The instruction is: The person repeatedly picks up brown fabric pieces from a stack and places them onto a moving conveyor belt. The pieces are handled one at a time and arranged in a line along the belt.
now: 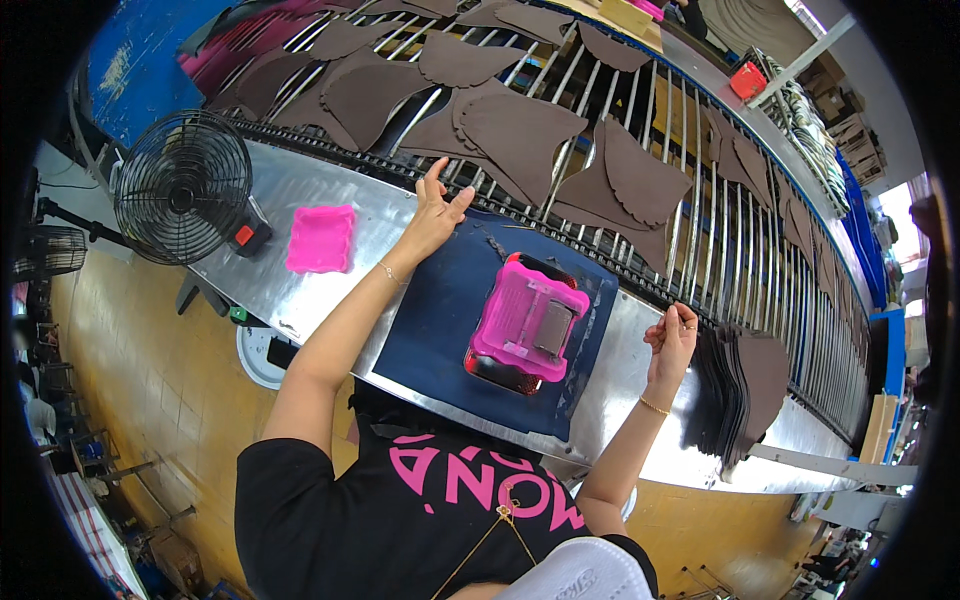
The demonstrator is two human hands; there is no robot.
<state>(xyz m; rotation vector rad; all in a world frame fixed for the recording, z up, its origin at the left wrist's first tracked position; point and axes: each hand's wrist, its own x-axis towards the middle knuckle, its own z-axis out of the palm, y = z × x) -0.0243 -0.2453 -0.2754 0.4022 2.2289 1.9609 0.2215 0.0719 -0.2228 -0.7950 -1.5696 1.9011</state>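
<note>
Hovering over the near edge of the rack-like conveyor (340, 155), the left hand (432, 222) has its fingers spread apart with nothing seen in them, close to the brown scalloped pieces (525, 130) that lie overlapping on the bars; whether a fingertip touches one is hard to tell. The right hand (672, 350) is raised near the same edge, its fingers curled in toward the thumb, and I cannot tell whether anything thin is pinched there. Just beyond it, a stack of brown pieces (762, 385) stands fanned at the right of the worktop (270, 180). Between the hands, a pink tray (508, 318) holding a grey-brown block (555, 328) sits on a dark blue mat (425, 330). The step in hand looks like handling the pieces at the conveyor's edge, probably between one grasp and another; the next move would seem to call for closing the left fingers on a single piece's rim, without dragging its overlapping neighbours along
</note>
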